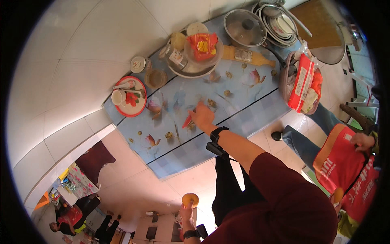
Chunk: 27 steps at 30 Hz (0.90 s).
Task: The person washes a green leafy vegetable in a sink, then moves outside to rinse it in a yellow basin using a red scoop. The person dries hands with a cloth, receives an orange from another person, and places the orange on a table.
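Observation:
My right hand (202, 117) reaches over the table, its fingers closed at one end of a slim red object (186, 122). The fingers hide part of that object, so its exact kind cannot be told. Lower in the view, away from the table, my left hand (187, 212) holds a round orange fruit (189, 199) with the thumb against it. Beneath my right hand, a blue floral tablecloth (179, 143) covers the table.
A red-rimmed plate (131, 114) holds a cup and spoons. Jars and a basin (195, 74) stand by the wall. Farther right are a wooden grater (256, 58), a lidded pan (245, 29) and a filled plastic basket (284, 82). A person in a red apron (335, 161) stands at right.

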Each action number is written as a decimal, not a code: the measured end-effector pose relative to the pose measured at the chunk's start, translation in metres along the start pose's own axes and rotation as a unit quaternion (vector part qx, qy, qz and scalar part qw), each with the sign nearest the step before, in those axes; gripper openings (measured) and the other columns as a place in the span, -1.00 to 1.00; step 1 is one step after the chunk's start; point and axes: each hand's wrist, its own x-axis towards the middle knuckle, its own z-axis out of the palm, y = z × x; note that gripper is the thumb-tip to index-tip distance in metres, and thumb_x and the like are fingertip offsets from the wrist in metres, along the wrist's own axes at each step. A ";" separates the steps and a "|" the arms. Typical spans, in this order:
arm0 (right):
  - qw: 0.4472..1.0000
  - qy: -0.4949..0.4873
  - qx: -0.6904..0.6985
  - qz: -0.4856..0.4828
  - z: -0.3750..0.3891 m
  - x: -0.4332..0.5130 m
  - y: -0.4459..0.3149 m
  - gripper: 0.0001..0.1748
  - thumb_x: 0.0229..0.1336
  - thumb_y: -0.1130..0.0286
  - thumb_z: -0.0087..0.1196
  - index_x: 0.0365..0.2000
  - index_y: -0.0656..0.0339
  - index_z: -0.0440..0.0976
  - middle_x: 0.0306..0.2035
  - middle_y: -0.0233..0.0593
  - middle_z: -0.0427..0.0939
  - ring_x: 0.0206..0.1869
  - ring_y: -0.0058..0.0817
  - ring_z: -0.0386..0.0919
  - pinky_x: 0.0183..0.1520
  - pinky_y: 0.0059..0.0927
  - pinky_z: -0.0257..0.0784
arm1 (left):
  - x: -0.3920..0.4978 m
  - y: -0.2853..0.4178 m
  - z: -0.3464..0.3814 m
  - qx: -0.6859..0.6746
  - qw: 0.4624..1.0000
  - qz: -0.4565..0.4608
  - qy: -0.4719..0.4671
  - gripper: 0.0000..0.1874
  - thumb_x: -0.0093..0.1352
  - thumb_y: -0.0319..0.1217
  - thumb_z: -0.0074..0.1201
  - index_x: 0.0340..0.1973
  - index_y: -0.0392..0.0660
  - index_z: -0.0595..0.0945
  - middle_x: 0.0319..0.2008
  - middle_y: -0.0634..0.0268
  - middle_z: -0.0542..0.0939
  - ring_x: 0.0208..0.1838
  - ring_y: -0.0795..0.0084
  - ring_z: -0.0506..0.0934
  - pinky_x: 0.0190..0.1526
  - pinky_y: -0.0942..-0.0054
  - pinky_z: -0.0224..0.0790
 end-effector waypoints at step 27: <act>0.856 -0.292 -0.427 0.028 -0.162 -0.081 0.182 -0.55 -0.11 0.53 0.14 -0.10 0.19 0.38 -0.23 -0.09 0.59 -0.16 -0.12 0.58 -0.21 -0.18 0.50 | 0.032 0.007 -0.031 0.025 0.999 -0.002 -0.019 -0.53 0.17 -0.30 0.25 -0.08 -0.27 0.53 -0.19 0.22 0.58 -0.12 0.42 0.51 -0.06 0.44 0.31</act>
